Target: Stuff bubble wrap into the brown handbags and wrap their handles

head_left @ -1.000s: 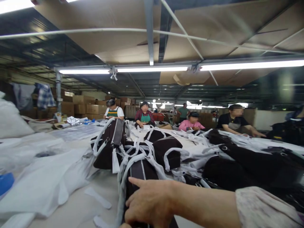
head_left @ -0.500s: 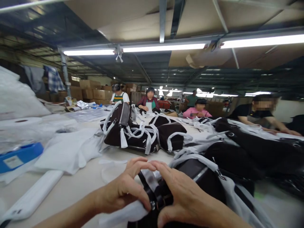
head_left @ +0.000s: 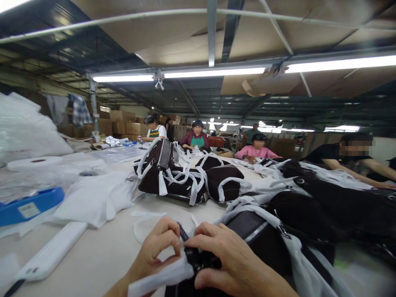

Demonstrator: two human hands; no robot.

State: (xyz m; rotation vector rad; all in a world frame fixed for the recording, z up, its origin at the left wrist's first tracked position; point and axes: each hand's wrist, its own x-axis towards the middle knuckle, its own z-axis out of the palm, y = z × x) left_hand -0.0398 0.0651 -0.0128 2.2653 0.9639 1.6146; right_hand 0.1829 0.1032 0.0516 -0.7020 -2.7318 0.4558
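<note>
My left hand is closed, its fingertips curled at a black strap low in the middle of the head view. My right hand grips the same strap from the other side, thumb below and fingers over the top. A white wrapping strip sticks out leftward from the strap, beneath my left fingers. Dark bag material lies under both hands, mostly covered by them. Touching distance from my right hand cannot be told for the black bag with white-wrapped handles beside it.
Black bags with wrapped handles stand further back; more black bags pile up on the right. Leftward lie white sheets, a blue dispenser and a long white device. Several people work around the table.
Both hands have drawn closer round the strap; my right fingers now cover the shiny part that showed between them. The view has tilted slightly upward.
</note>
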